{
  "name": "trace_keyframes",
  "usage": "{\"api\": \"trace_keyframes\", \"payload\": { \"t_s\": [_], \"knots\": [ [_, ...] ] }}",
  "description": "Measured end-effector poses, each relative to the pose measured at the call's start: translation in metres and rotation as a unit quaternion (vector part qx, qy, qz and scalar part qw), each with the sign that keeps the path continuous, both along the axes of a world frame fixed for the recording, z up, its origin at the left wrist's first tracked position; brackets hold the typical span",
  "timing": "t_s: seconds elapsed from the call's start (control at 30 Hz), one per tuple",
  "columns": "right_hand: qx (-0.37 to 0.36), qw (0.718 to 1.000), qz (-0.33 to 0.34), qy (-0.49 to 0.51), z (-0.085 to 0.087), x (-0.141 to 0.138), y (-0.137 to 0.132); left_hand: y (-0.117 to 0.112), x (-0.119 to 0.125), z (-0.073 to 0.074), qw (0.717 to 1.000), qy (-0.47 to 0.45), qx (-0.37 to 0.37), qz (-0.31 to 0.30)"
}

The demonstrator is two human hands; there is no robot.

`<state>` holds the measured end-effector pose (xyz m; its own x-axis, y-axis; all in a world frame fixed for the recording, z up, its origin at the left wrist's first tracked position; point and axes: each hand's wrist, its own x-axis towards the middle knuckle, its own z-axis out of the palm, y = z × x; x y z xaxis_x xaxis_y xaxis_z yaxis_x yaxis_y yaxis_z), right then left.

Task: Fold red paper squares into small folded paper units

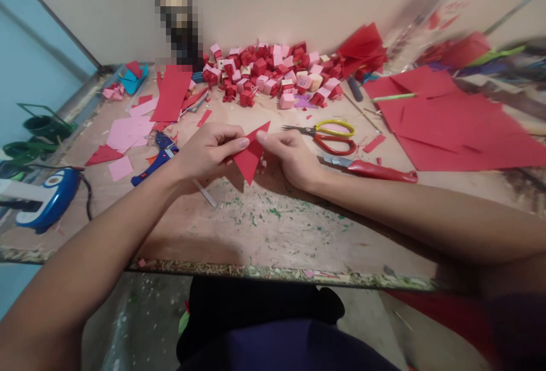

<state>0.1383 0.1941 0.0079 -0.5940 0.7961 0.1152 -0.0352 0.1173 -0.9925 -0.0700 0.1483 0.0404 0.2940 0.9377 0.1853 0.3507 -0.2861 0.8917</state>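
Between my hands, above the middle of the table, is a red piece of paper folded to a triangle, one point hanging down. My left hand pinches its left side, thumb on top. My right hand grips the upper right edge with thumb and fingers; some of those fingers are hidden behind the paper. Just right of my right hand lie scissors with one yellow and one red handle, and a red-handled knife. A blue glue gun rests beside my left wrist.
A heap of small red and pink folded paper cubes fills the back. Large red sheets lie at right, pink paper pieces at left. A blue and white device stands at the left edge. Green scraps litter the table.
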Motion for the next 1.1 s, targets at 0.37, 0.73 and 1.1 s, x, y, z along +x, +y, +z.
{"api": "trace_keyframes", "payload": {
  "t_s": [0.37, 0.73, 1.1],
  "knots": [
    [0.078, 0.992, 0.072, -0.064, 0.005, 0.001, -0.001, 0.001, 0.002, 0.003, 0.993, 0.031, 0.1, 0.045],
    [0.066, 0.988, 0.126, -0.066, 0.004, 0.0, 0.001, 0.002, 0.0, -0.001, 0.989, 0.014, 0.115, 0.092],
    [0.064, 0.986, 0.145, -0.047, 0.001, 0.0, 0.006, 0.009, -0.004, -0.007, 0.983, 0.002, 0.148, 0.106]
  ]
}}
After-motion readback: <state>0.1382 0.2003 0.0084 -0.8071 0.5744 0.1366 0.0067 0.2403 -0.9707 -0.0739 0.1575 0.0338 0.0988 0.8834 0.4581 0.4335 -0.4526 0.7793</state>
